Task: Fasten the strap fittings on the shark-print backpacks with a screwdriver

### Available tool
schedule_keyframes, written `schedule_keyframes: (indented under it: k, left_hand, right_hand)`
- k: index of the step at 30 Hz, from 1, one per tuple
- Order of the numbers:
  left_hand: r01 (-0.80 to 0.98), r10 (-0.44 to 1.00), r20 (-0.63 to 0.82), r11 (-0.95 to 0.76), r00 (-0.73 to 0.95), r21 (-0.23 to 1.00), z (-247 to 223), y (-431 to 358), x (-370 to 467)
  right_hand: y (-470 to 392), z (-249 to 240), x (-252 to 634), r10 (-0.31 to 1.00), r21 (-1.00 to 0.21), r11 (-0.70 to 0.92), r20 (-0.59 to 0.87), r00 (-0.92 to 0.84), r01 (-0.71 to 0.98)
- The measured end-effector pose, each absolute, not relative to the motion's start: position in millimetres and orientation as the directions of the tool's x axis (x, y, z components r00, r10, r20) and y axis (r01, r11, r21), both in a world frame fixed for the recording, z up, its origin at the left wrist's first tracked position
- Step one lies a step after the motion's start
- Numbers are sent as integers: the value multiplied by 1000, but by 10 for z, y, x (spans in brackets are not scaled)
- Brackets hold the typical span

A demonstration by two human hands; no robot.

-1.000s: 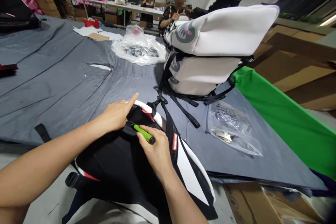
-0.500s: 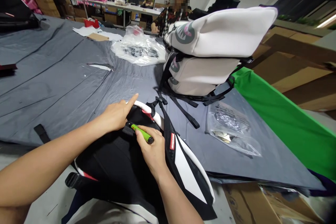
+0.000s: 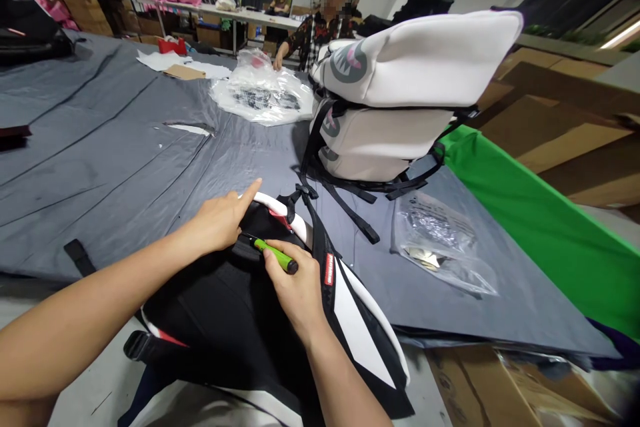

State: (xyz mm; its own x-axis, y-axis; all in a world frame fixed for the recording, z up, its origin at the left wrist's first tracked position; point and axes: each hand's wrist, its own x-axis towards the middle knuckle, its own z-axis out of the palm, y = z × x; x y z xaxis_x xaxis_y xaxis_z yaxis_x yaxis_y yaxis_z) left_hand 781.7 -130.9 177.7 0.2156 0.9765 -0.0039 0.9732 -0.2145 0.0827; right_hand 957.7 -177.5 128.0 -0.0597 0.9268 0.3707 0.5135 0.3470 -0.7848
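A black backpack (image 3: 215, 320) with white and red trim lies at the table's near edge. My right hand (image 3: 295, 280) is closed around a green tool (image 3: 275, 255) with a black end, its thin dark tip pointing at the black fabric near the bag's top. Beside that tip, my left hand (image 3: 223, 219) presses on the bag's upper edge, index finger stretched out and the other fingers curled against the fabric. Whatever those curled fingers grip is hidden. A black strap with a red label (image 3: 329, 269) runs just right of my right hand.
White backpacks (image 3: 400, 67) are stacked on the grey-covered table (image 3: 100, 167). Plastic bags lie behind (image 3: 265, 93) and to the right (image 3: 440, 233). A green panel (image 3: 540, 233) and cardboard boxes (image 3: 560, 127) stand at the right. A person (image 3: 325, 33) is across the table.
My right hand and the green tool have shifted slightly right and down, away from my left hand. The person across the table has reached a hand to the plastic bag.
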Motion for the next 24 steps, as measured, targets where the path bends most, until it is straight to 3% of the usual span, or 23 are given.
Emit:
schedule_keyframes:
  k: [9, 12, 14, 17, 19, 21, 22, 23, 24]
  left_hand:
    - [975, 976, 7, -216, 216, 49, 1782, -1297, 7797]
    - [971, 973, 2, -230, 230, 66, 1795, -1344, 7783]
    - [974, 977, -7, -214, 215, 68, 1779, -1363, 7759]
    - [974, 975, 25, -220, 219, 57, 1719, -1315, 7707]
    - [973, 974, 34, -225, 223, 51, 1690, -1274, 7688]
    - [974, 975, 14, -222, 222, 47, 1690, -1261, 7687]
    - [974, 975, 1, -223, 223, 45, 1698, -1263, 7693]
    - [973, 974, -7, -228, 228, 46, 1708, -1268, 7700]
    - [972, 973, -12, -231, 232, 50, 1716, -1271, 7708]
  right_hand:
    - [-1727, 1262, 9571, 932, -820, 354, 349, -97, 449]
    - [-1829, 1419, 9622, 950, -892, 312, 281, -140, 328]
    - [-1923, 1572, 9755, 939, -913, 338, 311, -144, 230]
    - [-2003, 1715, 10206, 856, -842, 500, 516, 31, 200]
    - [-1984, 1677, 10702, 722, -763, 536, 636, 272, 362]
    - [-1882, 1530, 11297, 589, -700, 323, 675, 443, 637]
    - [-1795, 1430, 11598, 587, -645, 92, 651, 482, 759]
    - [-1689, 1325, 11880, 643, -530, -191, 569, 513, 826]
    - [-1568, 1225, 12132, 723, -338, -415, 440, 532, 844]
